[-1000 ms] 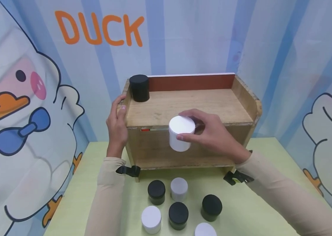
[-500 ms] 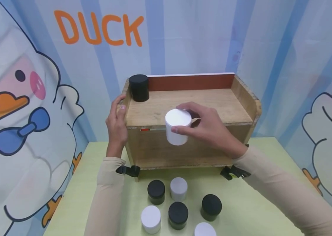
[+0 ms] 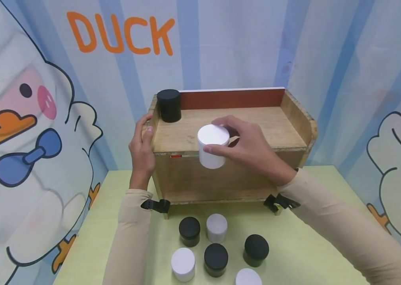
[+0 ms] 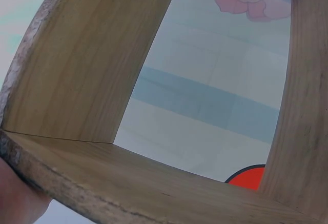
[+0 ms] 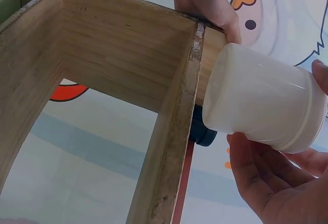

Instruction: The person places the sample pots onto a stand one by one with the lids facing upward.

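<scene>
Between the thumb and fingers of my right hand [image 3: 252, 148] is a white lidded jar [image 3: 212, 155], held upright just in front of the upper board's front edge in the head view. The right wrist view shows the jar [image 5: 261, 98] from below, with fingers along its side. My left hand [image 3: 142, 156] grips the left side panel of a two-level wooden shelf [image 3: 250, 124]; only a bit of this hand [image 4: 20, 198] shows in the left wrist view. A black jar [image 3: 169, 106] stands on the upper board, in the back left corner.
On the pale green table [image 3: 314, 225], in front of the shelf, several jars stand apart, among them a black jar [image 3: 189, 229], a white jar [image 3: 182, 264] and another black jar [image 3: 256, 249]. A duck-printed curtain [image 3: 236, 43] hangs behind.
My right hand has raised the white jar and carried it slightly left and towards the shelf's upper board. The left hand and the other jars have stayed in place.
</scene>
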Demonstrator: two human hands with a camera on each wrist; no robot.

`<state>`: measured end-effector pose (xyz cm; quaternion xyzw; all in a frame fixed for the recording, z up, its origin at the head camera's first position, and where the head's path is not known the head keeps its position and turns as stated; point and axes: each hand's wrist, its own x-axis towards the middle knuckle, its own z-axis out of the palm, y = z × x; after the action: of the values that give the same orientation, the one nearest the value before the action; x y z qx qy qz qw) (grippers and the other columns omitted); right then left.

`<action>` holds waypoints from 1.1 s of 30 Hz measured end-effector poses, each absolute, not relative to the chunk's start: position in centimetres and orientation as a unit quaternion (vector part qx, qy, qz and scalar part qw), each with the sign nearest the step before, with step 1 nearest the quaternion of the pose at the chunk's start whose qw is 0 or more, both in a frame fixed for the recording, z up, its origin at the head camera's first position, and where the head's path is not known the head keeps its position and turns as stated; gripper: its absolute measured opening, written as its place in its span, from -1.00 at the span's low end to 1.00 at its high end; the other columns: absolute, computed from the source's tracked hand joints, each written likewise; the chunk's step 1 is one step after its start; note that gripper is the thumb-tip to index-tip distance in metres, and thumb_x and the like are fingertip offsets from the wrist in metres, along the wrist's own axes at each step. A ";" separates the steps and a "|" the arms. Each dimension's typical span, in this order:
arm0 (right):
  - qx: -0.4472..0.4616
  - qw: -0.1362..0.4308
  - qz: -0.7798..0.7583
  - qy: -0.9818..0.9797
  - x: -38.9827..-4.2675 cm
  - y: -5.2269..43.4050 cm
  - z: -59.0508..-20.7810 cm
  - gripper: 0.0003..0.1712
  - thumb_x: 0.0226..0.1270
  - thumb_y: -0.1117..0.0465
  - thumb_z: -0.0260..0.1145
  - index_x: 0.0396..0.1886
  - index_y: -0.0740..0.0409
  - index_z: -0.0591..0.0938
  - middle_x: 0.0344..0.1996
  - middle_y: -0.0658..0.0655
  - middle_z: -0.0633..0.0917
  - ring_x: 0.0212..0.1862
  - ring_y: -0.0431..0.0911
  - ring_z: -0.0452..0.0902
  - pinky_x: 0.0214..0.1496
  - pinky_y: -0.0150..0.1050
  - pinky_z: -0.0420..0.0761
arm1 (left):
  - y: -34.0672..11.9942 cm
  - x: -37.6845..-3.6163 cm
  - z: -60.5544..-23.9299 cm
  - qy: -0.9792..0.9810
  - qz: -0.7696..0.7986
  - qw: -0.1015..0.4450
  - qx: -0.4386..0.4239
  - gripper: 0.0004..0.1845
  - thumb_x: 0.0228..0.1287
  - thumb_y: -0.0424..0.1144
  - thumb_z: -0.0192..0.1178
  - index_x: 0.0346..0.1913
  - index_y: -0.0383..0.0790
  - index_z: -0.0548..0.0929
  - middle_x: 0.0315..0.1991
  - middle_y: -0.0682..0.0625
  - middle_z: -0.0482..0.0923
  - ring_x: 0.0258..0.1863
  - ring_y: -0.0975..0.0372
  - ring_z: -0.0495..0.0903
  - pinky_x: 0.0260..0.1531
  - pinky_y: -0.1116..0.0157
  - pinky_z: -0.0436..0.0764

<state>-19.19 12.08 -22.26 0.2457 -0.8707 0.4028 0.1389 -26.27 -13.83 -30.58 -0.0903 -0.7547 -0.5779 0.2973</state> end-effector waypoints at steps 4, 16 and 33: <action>0.248 0.141 0.404 -0.869 -19.3 11.9 -22.0 -0.35 0.11 0.07 0.56 0.19 0.15 0.59 0.03 0.15 0.73 -0.05 -0.01 0.70 -0.12 -0.14 0.74 | -13.8 -26.3 -30.6 -0.755 -0.578 0.295 -0.090 -0.54 0.51 -0.05 -0.14 0.38 0.12 0.46 0.44 0.05 0.42 0.45 0.18 0.33 0.47 -0.08 0.22; 0.242 0.127 0.395 -0.877 -19.7 10.9 -21.0 -0.37 0.11 0.00 0.54 0.15 0.13 0.59 -0.02 0.13 0.73 -0.03 -0.01 0.67 -0.04 -0.12 0.61 | -13.8 -26.3 -30.6 -0.751 -0.582 0.298 -0.094 -0.55 0.50 -0.07 -0.12 0.37 0.13 0.47 0.43 0.06 0.42 0.44 0.18 0.35 0.45 -0.06 0.24; 0.236 0.127 0.384 -0.883 -20.4 9.0 -20.2 -0.35 0.15 0.01 0.52 0.18 0.18 0.55 0.01 0.21 0.72 -0.04 0.03 0.66 -0.06 -0.14 0.59 | -13.8 -26.1 -30.5 -0.753 -0.584 0.291 -0.090 -0.55 0.51 -0.08 -0.14 0.38 0.13 0.46 0.47 0.08 0.38 0.50 0.19 0.28 0.49 -0.07 0.19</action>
<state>-20.38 9.04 -20.21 0.2359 -0.8834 0.3844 0.1273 -26.14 -13.76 -30.51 -0.0900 -0.7528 -0.5835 0.2909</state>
